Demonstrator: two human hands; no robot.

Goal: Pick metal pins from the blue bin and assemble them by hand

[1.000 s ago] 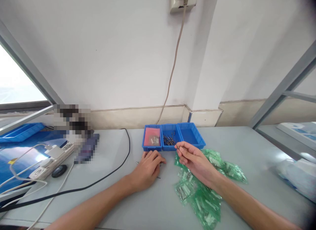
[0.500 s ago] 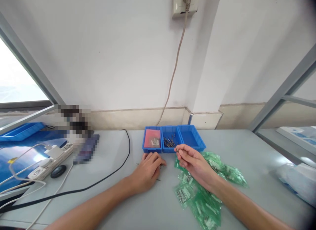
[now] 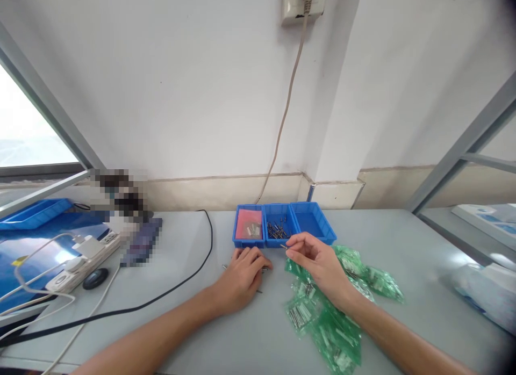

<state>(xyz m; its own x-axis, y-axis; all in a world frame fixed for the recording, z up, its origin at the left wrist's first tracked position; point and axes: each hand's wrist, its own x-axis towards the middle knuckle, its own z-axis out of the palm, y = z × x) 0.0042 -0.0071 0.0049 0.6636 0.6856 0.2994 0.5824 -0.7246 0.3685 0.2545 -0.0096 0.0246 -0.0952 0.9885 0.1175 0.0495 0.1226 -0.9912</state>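
My left hand (image 3: 242, 275) lies on the grey table with its fingers curled over several thin metal pins (image 3: 224, 266), whose ends stick out on both sides. Between thumb and fingertips, my right hand (image 3: 316, 259) pinches one small metal pin (image 3: 283, 246), its tip pointing left. That hand is just in front of the middle blue bin (image 3: 278, 207), where several similar pins (image 3: 278, 229) lie loose. The left blue bin (image 3: 249, 245) holds a pink sheet (image 3: 244, 220) and a clear bag of small pale parts (image 3: 253, 230). The right blue bin (image 3: 314, 224) shows its bare bottom.
Green plastic bags (image 3: 336, 332) with metal parts lie under and beside my right forearm. A black cable (image 3: 161, 295) crosses the table on the left, near a power strip (image 3: 60, 281) and a black mouse (image 3: 95, 279). A clear plastic bag (image 3: 484, 291) lies at the far right.
My right hand has turned slightly palm-down, and the pin in its fingertips now points left and shows more. My left hand has hardly moved.
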